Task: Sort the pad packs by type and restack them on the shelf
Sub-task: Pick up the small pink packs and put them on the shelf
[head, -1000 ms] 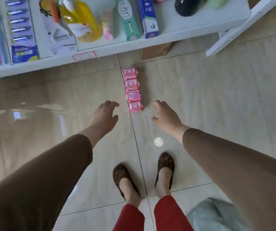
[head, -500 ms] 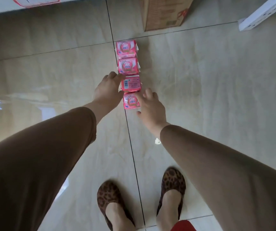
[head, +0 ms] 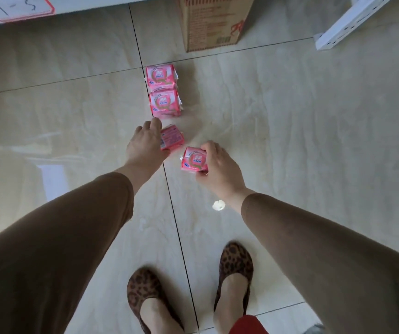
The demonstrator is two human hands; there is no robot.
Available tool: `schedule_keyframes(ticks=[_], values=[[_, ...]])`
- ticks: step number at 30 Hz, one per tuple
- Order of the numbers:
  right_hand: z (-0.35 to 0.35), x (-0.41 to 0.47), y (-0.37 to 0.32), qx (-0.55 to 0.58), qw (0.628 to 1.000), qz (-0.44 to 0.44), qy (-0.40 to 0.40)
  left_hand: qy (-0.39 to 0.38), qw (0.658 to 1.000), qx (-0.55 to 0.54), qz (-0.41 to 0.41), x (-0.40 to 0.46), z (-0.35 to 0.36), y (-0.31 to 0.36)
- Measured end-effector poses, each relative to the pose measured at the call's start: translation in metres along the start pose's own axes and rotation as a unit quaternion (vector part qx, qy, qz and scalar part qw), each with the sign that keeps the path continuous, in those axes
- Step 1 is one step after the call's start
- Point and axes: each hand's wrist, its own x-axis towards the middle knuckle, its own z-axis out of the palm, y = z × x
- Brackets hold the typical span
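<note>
Both hands are seen low over the tiled floor point(head: 290, 131). By the left hand point(head: 145, 145) one pink pad pack point(head: 173, 138) is gripped, its fingers curled over the pack's left side so that part of the wrapper is hidden. By the right hand point(head: 217, 167) a second pink pack point(head: 194, 160) is pinched between thumb and fingers, its printed face turned up. Whether either pack is lifted off the floor cannot be told.

Four pink packs are counted in all. The other two lie on the floor farther out, touching end to end beside a dark grout line: the farthest pack point(head: 161, 77) and the next pack point(head: 166, 103), the latter just beyond the left hand's fingertips. The print on the wrappers is too small to be read.

One cardboard box point(head: 214, 22) is stood on the floor beyond the packs, its top cut off by the frame's upper edge. One white shelf edge point(head: 78, 3) with one red-bordered label point(head: 15, 7) is cut off at the upper left corner, and one white bracket point(head: 345, 22) at the upper right. Two leopard-print shoes point(head: 235, 263) are seen at the near edge.
</note>
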Motion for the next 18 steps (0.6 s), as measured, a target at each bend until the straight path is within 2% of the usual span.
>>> schedule_keyframes(ticks=[3, 7, 13, 18], values=[[-0.051, -0.024, -0.01, 0.056, 0.998, 0.02, 0.009, -0.002, 1.0, -0.027, -0.003, -0.031, -0.038, 0.011], [-0.146, -0.059, -0.054, 0.113, 0.992, 0.038, 0.032, 0.006, 0.998, -0.068, 0.004, -0.083, -0.127, 0.041], [-0.328, -0.114, -0.16, 0.15, 0.987, 0.003, 0.063, 0.046, 0.99, -0.127, 0.045, -0.16, -0.314, 0.103], [-0.476, -0.16, -0.243, 0.159, 0.982, -0.034, 0.094, 0.104, 0.982, -0.126, 0.094, -0.217, -0.472, 0.156]])
